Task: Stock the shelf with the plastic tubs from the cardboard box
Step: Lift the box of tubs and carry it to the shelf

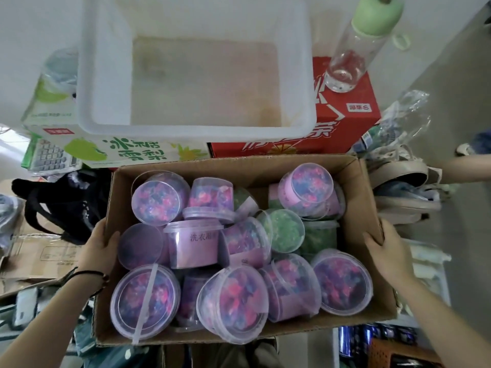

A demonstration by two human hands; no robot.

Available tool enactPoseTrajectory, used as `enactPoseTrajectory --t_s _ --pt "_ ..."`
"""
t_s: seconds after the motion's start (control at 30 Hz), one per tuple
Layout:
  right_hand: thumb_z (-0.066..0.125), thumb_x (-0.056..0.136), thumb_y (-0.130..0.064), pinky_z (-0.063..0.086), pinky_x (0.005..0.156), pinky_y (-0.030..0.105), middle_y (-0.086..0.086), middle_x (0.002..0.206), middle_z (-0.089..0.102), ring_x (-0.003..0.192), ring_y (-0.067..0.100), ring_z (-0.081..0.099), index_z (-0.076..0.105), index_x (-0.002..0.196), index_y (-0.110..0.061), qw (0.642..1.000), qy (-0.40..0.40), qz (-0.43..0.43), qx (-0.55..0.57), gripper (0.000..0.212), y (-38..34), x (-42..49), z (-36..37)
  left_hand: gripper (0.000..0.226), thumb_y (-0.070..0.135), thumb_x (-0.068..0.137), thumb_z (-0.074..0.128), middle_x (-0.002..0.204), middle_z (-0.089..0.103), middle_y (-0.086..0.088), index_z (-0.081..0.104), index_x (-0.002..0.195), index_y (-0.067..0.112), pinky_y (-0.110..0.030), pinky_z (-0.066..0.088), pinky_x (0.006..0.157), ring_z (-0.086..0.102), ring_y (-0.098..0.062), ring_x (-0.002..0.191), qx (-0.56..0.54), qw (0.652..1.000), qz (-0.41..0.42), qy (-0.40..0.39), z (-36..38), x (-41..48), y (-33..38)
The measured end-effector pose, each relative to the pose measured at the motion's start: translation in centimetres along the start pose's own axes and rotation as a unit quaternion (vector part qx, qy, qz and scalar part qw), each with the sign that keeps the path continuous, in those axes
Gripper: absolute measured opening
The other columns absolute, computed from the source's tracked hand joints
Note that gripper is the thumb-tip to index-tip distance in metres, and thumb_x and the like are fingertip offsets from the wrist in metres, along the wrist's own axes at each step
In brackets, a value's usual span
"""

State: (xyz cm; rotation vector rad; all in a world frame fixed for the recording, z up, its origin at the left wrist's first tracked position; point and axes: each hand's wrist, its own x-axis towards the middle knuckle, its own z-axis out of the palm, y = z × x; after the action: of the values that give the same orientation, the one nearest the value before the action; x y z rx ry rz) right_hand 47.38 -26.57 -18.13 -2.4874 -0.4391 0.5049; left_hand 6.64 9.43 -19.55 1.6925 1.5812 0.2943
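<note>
My left hand (99, 249) at 9 o'clock and right hand (386, 252) at 3 grip the box (357, 208) walls; the tubs (195, 244) likely make it heavy and saggy.

Box (357, 221) is showing plain brown cardboard, matt, slightly fuzzy at the cut edges. Tubs (228, 301) are reading as clear thin plastic, glossy, lids catching glare. One label (195, 243) is looking like matt purple paper or film, can't tell which. Bin (106, 75) is showing milky translucent plastic, smooth, floor looking stained brown. Bottle (348, 59) is looking clear and glossy, glass or plastic unclear; its cap (377, 17) is showing matt pale-green plastic. Red carton (353, 110) and green carton (132, 152) are showing printed card with a slight sheen. Bag (66, 205) is reading as black woven cloth, matt.
</note>
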Motion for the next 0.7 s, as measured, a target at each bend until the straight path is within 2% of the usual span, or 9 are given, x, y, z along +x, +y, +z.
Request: enactPoseTrajectory --t_s 0.07,0.13,0.2,0.27,0.33,0.47,0.6,0.7 --pt "0.059 0.092 -0.009 0.038 0.073 0.031 0.01 0.11 0.067 0.096 0.028 0.061 0.053 0.128 -0.011 1.0 0.003 -0.017 -0.006 0.037 0.2 0.0 -0.1 0.041 0.028 0.088 0.047 0.105 0.062 -0.025 0.047 0.121 0.003 -0.05 0.044 0.084 0.057 -0.045 0.096 0.044 0.999 0.027 0.006 -0.2 -0.4 0.6" --pt "0.06 0.091 -0.008 0.037 0.074 0.03 0.011 0.11 0.067 0.096 0.028 0.061 0.055 0.127 -0.009 1.0 0.003 -0.02 -0.007 0.036 0.2 0.0 -0.3 0.055 0.033 0.079 0.041 0.107 0.061 -0.028 0.046 0.124 0.001 -0.053 0.045 0.086 0.056 -0.047 0.098 0.062 0.997 0.04 0.003 -0.4 -0.8 1.0" --pt "0.061 0.09 -0.007 0.037 0.073 0.03 0.009 0.107 0.067 0.089 0.021 0.059 0.055 0.126 -0.009 1.0 0.006 -0.019 0.0 0.036 0.2 -0.1 -0.5 0.045 0.025 0.086 0.048 0.107 0.061 -0.028 0.046 0.124 0.0 -0.05 0.044 0.084 0.056 -0.046 0.098 0.072 0.996 0.048 0.003 -0.6 -1.1 0.8" --pt "0.063 0.088 -0.005 0.038 0.075 0.03 0.003 0.104 0.064 0.087 0.017 0.055 0.054 0.127 -0.01 1.0 0.017 -0.017 0.014 0.04 0.2 -0.3 -0.6 0.03 0.004 0.094 0.051 0.107 0.061 -0.028 0.047 0.123 -0.002 -0.046 0.042 0.081 0.057 -0.045 0.097 0.074 0.996 0.049 0.011 -0.6 -1.4 0.3" --pt "0.064 0.087 -0.006 0.041 0.076 0.032 0.001 0.102 0.063 0.088 0.018 0.057 0.052 0.129 -0.013 1.0 0.021 -0.009 0.017 0.044 0.4 -0.5 -0.6 0.032 -0.004 0.093 0.051 0.109 0.061 -0.027 0.047 0.124 -0.002 -0.044 0.042 0.082 0.057 -0.044 0.098 0.068 0.996 0.05 0.024 -0.6 -1.9 -0.2" --pt "0.065 0.088 -0.01 0.049 0.079 0.042 0.01 0.101 0.068 0.089 0.03 0.063 0.05 0.13 -0.016 1.0 0.019 -0.002 0.012 0.045 0.9 -1.4 -0.8 0.036 -0.008 0.09 0.054 0.112 0.059 -0.029 0.049 0.125 -0.004 -0.048 0.041 0.084 0.055 -0.046 0.102 0.079 0.993 0.061 0.061 -0.7 -3.9 -1.0" --pt "0.065 0.089 -0.011 0.046 0.084 0.039 0.012 0.114 0.067 0.101 0.031 0.062 0.049 0.133 -0.015 1.0 0.021 -0.002 0.011 0.047 1.6 -2.6 -1.6 0.036 -0.003 0.09 0.056 0.113 0.061 -0.029 0.05 0.126 -0.002 -0.047 0.042 0.082 0.057 -0.046 0.101 0.082 0.992 0.067 0.069 -1.5 -6.2 -1.7" --pt "0.066 0.088 -0.009 0.046 0.083 0.038 0.014 0.113 0.066 0.095 0.028 0.062 0.049 0.133 -0.013 1.0 0.024 -0.012 0.011 0.048 1.6 -3.6 -2.7 0.036 0.0 0.091 0.057 0.111 0.063 -0.025 0.052 0.126 0.003 -0.039 0.041 0.078 0.06 -0.042 0.099 0.061 0.993 0.062 0.08 -2.1 -8.3 -1.6"
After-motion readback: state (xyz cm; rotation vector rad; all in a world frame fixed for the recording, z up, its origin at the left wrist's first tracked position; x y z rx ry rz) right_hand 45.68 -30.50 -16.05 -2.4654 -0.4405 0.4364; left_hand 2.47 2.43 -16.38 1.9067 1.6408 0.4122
